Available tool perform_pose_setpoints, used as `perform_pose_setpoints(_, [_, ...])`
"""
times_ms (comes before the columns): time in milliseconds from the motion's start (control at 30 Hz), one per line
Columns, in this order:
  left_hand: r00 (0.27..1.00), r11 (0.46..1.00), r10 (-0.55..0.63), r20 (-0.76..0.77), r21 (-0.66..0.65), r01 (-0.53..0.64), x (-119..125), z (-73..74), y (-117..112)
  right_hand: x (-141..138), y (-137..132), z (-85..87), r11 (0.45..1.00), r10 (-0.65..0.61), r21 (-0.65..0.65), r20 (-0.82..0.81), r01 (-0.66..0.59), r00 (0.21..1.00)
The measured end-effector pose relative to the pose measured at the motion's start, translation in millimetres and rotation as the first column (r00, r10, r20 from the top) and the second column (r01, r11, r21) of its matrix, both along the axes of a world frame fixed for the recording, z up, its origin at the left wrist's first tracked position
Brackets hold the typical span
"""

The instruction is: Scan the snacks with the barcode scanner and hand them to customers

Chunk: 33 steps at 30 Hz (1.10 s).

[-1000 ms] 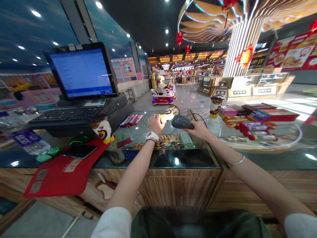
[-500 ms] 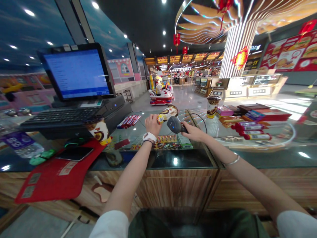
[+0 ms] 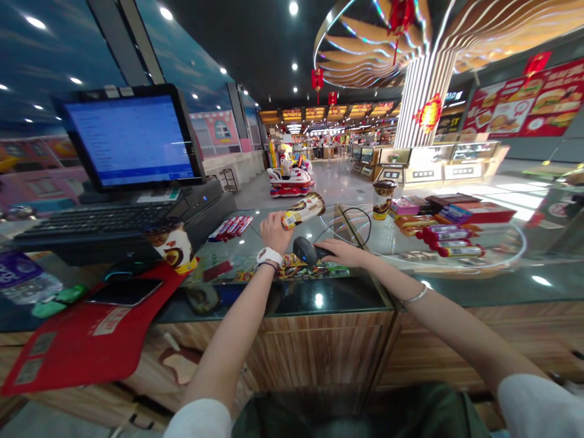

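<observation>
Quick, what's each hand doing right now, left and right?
Left hand: closed, holding a paper drink cup.
Right hand: closed, holding a barcode scanner.

Tilted drink cup (image 3: 303, 211), black barcode scanner (image 3: 305, 250)

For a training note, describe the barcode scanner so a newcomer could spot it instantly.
At the glass-topped checkout counter, right of the monitor, find the person's two hands. The right hand holds the dark handheld barcode scanner, just below the drink cup in the left hand. Unlike the snacks nearby, it trails a thin black cable.
</observation>
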<state>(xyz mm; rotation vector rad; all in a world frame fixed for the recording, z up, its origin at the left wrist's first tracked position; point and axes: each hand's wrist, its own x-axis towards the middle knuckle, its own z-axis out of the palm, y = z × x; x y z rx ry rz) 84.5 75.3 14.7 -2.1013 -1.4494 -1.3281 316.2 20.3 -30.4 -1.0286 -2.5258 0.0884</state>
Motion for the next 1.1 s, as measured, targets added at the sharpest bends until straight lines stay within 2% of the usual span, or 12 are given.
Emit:
perform_pose_setpoints(233, [0.998,0.998,-0.054,0.04,0.027,0.052,4,3.9,-6,-5,5,-3.4,0.998,0.03,-0.047,-0.058,-0.033,0.998])
perform_pose_setpoints(367, [0.993,0.994,-0.104,0.063,0.024,0.103,10,5.8,-10,-3,6,-4.6,0.994,-0.02,-0.104,-0.304,-0.013,0.952])
perform_pose_setpoints(467, [0.985,0.991,-0.135,0.108,0.035,0.132,17,8.3,-15,0,8,-0.2,0.979,-0.132,-0.201,-0.572,0.018,0.81])
perform_pose_setpoints(567, [0.973,0.984,-0.175,0.154,0.054,0.168,29,11.6,-21,2,8,8.0,0.947,-0.276,-0.321,-0.786,0.016,0.553])
perform_pose_setpoints(667, [0.955,0.974,-0.228,0.191,0.057,0.221,46,14.8,-30,7,1,16.1,0.896,-0.421,-0.443,-0.864,-0.022,0.277])
perform_pose_setpoints(733, [0.94,0.965,-0.263,0.217,0.044,0.259,61,16.2,-37,11,-9,20.0,0.869,-0.464,-0.483,-0.87,-0.102,0.165])
perform_pose_setpoints(800, [0.924,0.95,-0.308,0.227,0.031,0.309,78,16.8,-47,18,-21,22.4,0.874,-0.438,-0.451,-0.893,-0.184,0.104])
perform_pose_setpoints(867, [0.909,0.931,-0.361,0.207,0.019,0.366,94,16.2,-58,26,-33,23.1,0.901,-0.369,-0.376,-0.927,-0.215,0.071])
perform_pose_setpoints(933, [0.895,0.91,-0.409,0.179,0.0,0.415,110,14.0,-68,36,-43,21.8,0.926,-0.316,-0.319,-0.948,-0.202,0.048])
perform_pose_setpoints(1100, [0.853,0.851,-0.503,0.138,-0.093,0.517,142,5.4,-82,64,-65,13.6,0.956,-0.277,-0.271,-0.96,-0.11,-0.039])
